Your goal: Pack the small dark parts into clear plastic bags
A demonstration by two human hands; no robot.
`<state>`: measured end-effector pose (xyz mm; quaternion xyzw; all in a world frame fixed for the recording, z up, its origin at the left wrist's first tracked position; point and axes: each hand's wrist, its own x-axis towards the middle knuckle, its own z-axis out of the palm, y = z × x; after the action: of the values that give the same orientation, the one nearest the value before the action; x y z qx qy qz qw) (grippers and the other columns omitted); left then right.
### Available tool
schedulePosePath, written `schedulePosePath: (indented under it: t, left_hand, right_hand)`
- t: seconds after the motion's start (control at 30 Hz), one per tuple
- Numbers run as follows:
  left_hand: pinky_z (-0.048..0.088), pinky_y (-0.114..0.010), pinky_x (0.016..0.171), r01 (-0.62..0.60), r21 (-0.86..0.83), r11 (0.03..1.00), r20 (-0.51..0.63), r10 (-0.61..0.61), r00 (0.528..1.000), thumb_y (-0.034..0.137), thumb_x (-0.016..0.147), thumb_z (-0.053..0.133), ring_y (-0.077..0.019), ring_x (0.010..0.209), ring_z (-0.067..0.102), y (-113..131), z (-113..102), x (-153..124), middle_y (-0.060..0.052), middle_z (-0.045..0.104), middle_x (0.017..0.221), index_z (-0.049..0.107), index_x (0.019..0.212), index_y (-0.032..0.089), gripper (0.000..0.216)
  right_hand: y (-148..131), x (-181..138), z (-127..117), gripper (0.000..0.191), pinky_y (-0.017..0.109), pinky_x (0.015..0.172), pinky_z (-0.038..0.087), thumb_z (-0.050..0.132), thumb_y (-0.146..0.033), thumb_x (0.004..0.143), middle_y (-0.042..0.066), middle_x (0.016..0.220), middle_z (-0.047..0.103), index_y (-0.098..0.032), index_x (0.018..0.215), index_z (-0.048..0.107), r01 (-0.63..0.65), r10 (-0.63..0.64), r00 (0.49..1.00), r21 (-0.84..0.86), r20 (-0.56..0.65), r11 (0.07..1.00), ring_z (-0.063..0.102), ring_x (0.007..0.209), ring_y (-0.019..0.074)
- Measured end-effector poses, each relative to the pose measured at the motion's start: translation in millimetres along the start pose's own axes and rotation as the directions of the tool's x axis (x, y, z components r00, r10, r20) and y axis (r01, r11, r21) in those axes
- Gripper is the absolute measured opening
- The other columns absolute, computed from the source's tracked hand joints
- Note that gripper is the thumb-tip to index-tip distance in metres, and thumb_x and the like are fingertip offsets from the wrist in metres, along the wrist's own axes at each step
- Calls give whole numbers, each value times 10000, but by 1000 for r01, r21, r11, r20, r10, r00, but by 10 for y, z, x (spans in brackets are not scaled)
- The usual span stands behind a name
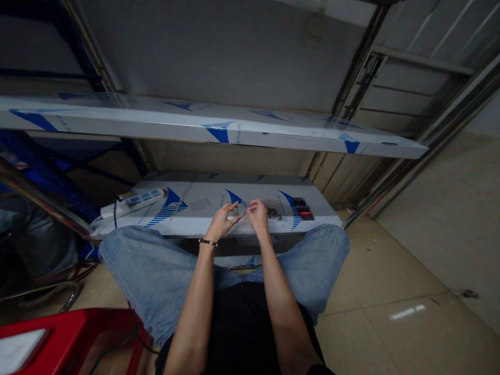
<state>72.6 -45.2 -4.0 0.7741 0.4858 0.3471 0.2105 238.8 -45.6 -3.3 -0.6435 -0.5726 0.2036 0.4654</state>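
Above the lower shelf (203,221), covered in film with blue print, both my hands are held close together. My left hand (222,224), with a dark beaded bracelet (208,242) at the wrist, has thumb and forefinger curved apart with a gap between them. Just right of it, my right hand (258,215) is closed in a pinch at the fingertips. A small, pale, see-through bit shows by those fingertips, too small to name. Beside the right hand lies a clear plastic bag (274,212) of small dark pieces.
A pixelated dark and red item (303,209) lies farther right on the shelf. A white power strip (135,200) with a cord is at its left end. The upper shelf (250,133) crosses ahead. A red plastic stool (74,333) stands at lower left.
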Motion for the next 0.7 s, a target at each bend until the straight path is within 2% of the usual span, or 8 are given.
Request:
schedulePosePath:
  t: [0.1,0.2,0.27,0.3,0.37,0.43,0.57,0.7]
  left_hand:
    - [378,-428,1152,-113,-26,993,54,114,992,366,755,794,-296,1431,440,-140,1,-22,-171,451,1560,365,1561,169,933]
    - [257,-528,1216,-111,114,987,58,105,993,285,738,802,-332,1533,246,-144,67,-48,-144,314,1644,260,1602,222,1021]
    - [206,-571,1223,-98,202,974,34,93,995,220,781,739,-339,1541,214,-84,112,-54,-112,340,1637,304,1581,252,911]
    - [215,-568,1220,-97,227,969,25,94,995,188,806,693,-333,1526,253,-47,126,-52,-105,397,1604,356,1553,252,822]
    - [314,-520,1175,-104,243,964,8,105,994,142,841,603,-316,1428,407,22,131,-44,-112,545,1471,475,1457,221,634]
    - [414,-467,1078,-116,240,964,-17,124,992,142,864,550,-303,1274,522,73,115,-36,-121,625,1325,540,1360,188,499]
    - [440,-422,997,-144,234,962,-49,159,986,189,900,521,-288,1130,553,127,78,-42,-111,646,1205,571,1246,187,349]
    - [432,-394,967,-94,245,965,-32,105,994,193,944,460,-286,1109,553,135,62,-64,-116,652,1161,588,1214,203,299]
  right_hand:
    - [51,37,20,232,262,651,486,582,-188,715,-37,684,664,-241,932,520,-23,17,999,176,30,984,645,619,177]
    - [44,52,85,299,245,554,460,601,-238,685,-50,637,661,-246,941,447,-98,46,989,394,139,914,595,499,158]
    - [21,52,120,335,232,511,429,615,-283,675,-61,606,649,-253,932,401,-126,44,982,469,181,874,557,454,147]
    - [11,50,131,344,224,497,410,619,-302,671,-72,582,631,-256,923,389,-119,34,983,479,183,870,539,442,142]
    - [-3,42,141,328,208,480,367,621,-336,676,-95,534,576,-257,894,389,-74,0,987,464,159,883,503,433,132]
    - [-11,33,148,297,197,467,313,622,-368,687,-112,499,499,-253,850,401,-23,-35,992,442,123,897,455,433,117]
    - [-45,2,173,259,198,473,254,609,-369,701,-118,510,393,-248,779,394,1,-53,993,440,106,898,366,455,95]
    - [-122,-22,131,225,204,542,341,626,-322,707,-84,594,450,-233,760,427,32,-77,992,401,96,916,441,544,104]
